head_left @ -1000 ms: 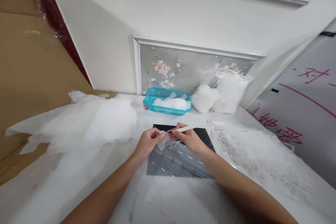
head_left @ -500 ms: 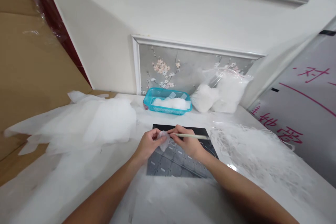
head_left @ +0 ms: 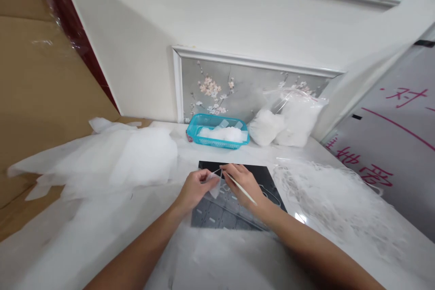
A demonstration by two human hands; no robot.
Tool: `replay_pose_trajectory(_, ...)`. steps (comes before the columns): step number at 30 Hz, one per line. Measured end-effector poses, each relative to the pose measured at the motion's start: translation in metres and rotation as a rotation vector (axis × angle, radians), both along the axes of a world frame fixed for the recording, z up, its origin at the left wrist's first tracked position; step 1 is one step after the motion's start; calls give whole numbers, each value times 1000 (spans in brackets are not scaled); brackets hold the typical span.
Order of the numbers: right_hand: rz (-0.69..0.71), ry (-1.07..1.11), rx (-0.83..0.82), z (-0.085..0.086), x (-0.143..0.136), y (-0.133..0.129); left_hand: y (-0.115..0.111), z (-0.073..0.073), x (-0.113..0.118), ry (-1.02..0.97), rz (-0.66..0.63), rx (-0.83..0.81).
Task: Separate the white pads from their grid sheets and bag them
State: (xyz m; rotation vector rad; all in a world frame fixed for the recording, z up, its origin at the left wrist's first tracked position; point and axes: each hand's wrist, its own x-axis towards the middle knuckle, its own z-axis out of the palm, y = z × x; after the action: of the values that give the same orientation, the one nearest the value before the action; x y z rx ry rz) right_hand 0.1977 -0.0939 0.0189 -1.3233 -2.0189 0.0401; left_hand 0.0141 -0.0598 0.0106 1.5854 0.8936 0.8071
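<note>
My left hand [head_left: 195,188] is closed, pinching a small piece of sheer white fabric [head_left: 215,189] between thumb and fingers. To its right, my right hand [head_left: 245,185] is closed around a thin pale stick [head_left: 247,194], which slants down across the palm toward the wrist. The right fingertips pinch close to the fabric's upper edge, where a fine white cord [head_left: 216,171] stretches between the two hands. Both hands are just above a dark printed board [head_left: 217,215] with a grey tile-like picture. Part of the board is hidden by the hands and forearms.
A blue plastic basket [head_left: 193,132] holding small white pieces stands near the wall. Beside it sit clear bags of white material [head_left: 299,118]. White sheets [head_left: 136,154] are piled on the left, and tangled white cords [head_left: 333,195] lie on the right. Cardboard [head_left: 44,90] borders the left side.
The stick has swung from pointing right to slanting down along my right palm. My right fingertips have risen slightly, and a cord now shows between the hands. My left hand still pinches the fabric.
</note>
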Motion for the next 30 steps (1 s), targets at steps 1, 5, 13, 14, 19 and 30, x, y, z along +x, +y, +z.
replay_pose_trajectory(1,-15,74,-48,1,2,1,-1,2,0,-9,-31,10)
replay_pose_trajectory(5,85,610,-354,8,8,5,-4,2,1,-20,-55,74)
replay_pose_trajectory(13,406,1184,-754,10,5,2,1,-16,3,88,311,446)
replay_pose_trajectory(14,409,1206,-760,10,5,3,1,-16,2,103,324,494)
replay_pose_trajectory(19,500,1344,-849,11,11,6,-1,-7,0,54,177,292)
replay_pose_trajectory(30,644,1287,-920,6,11,3,-10,6,-1,-294,-126,-78)
